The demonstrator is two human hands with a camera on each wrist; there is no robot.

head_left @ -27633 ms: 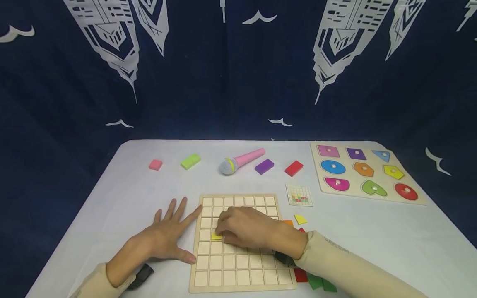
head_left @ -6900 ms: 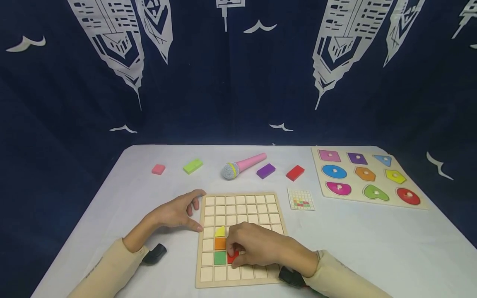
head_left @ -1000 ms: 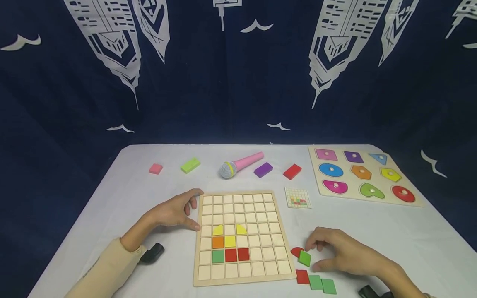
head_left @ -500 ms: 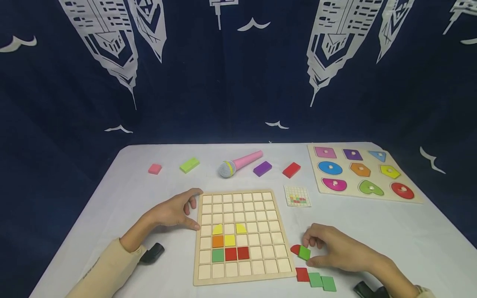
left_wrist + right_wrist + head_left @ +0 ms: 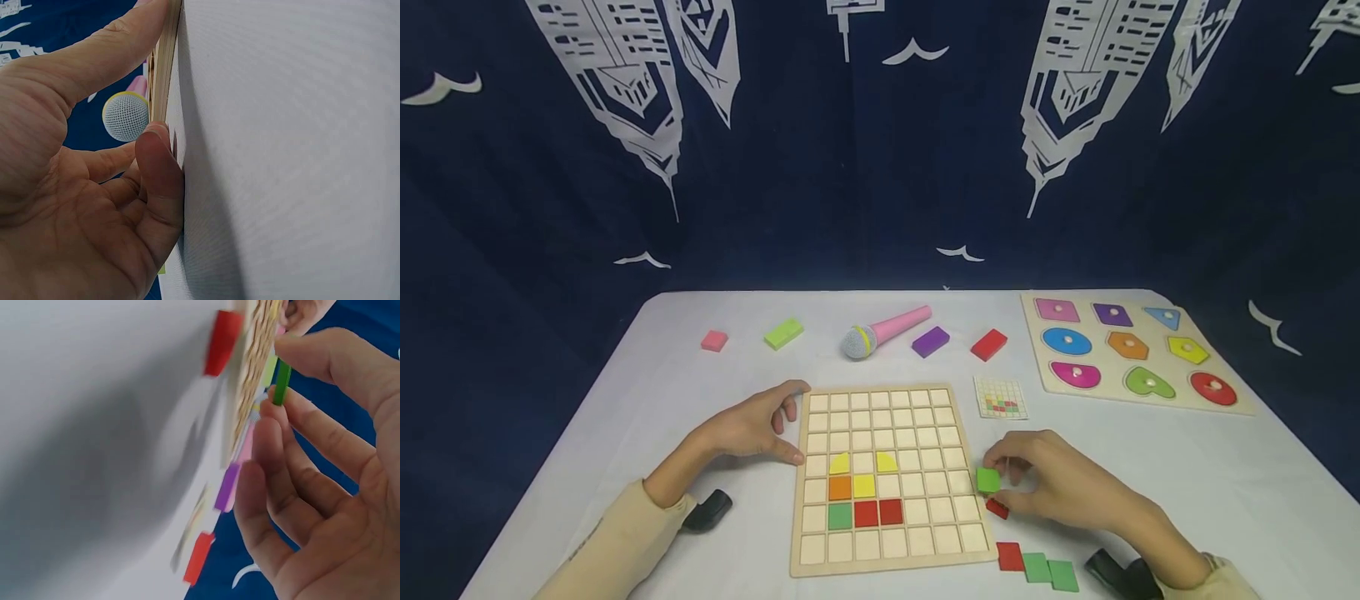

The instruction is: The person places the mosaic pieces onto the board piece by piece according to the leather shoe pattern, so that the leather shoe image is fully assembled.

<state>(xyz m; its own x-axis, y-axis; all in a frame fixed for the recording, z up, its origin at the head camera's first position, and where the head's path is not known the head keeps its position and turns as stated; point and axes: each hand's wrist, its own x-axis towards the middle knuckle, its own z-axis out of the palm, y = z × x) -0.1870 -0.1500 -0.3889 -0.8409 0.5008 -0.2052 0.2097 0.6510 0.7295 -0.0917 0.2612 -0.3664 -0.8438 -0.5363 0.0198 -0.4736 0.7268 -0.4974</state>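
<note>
On my head feed, the grid board [image 5: 932, 533] lies at the near middle of the table [image 5: 625, 400], with seven tiles [image 5: 863, 486] in cells left of centre. The left hand [image 5: 752, 427] rests against its left edge; the right hand [image 5: 1052, 479] pinches a separate tile [image 5: 988, 481] by its right edge. Near right, I have loose tiles [image 5: 1037, 567]. The card [image 5: 1000, 398] lies beyond the right hand, the shape puzzle [image 5: 1109, 375] far right. Behind the grid board is the microphone [image 5: 891, 327], between two left blocks [image 5: 784, 333] and two right blocks [image 5: 931, 342].

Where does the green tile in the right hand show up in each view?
Head: the green tile is right of centre, in the lower half, in the right hand.
Left wrist: not in it.
Right wrist: the green tile is above and right of centre.
Shared landmark: the wooden board, in all three views.
</note>
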